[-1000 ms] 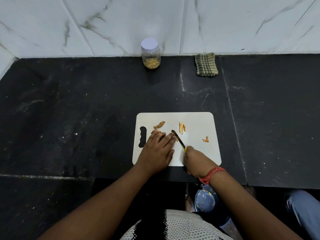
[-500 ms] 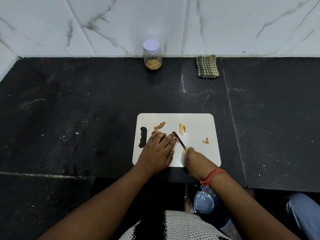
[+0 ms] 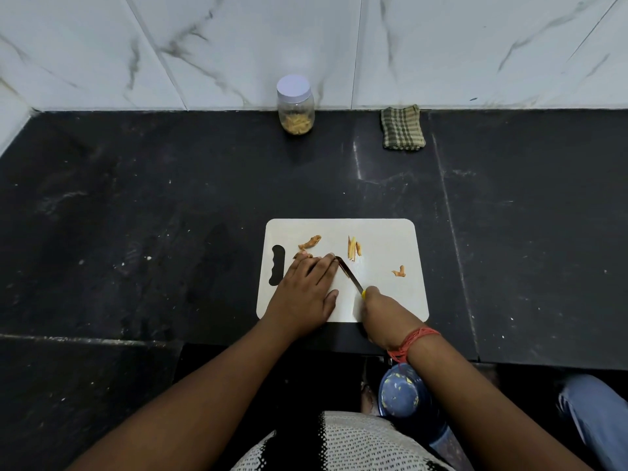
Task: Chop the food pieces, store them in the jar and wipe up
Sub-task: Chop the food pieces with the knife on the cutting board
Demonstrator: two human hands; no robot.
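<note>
A white cutting board [image 3: 384, 300] lies on the black counter. On it are orange-brown food pieces: one [image 3: 310, 242] near the handle hole, thin strips [image 3: 353, 248] in the middle, a small bit [image 3: 399, 271] to the right. My left hand [image 3: 306, 290] lies flat with straight fingers pressing on a piece under its fingertips. My right hand [image 3: 384, 311] grips a yellow-handled knife [image 3: 348, 273], blade tip right at the left fingertips. A lidded jar [image 3: 295, 105] with food in it stands at the back wall.
A folded checked cloth [image 3: 402, 128] lies by the wall at the back right. A blue container [image 3: 401, 390] sits below the counter edge near my right wrist. A knee in blue cloth [image 3: 594, 413] shows at the lower right.
My left fingers have drawn closer together beside the blade. The knife has shifted slightly at the fingertips. Board, jar and cloth have stayed put.
</note>
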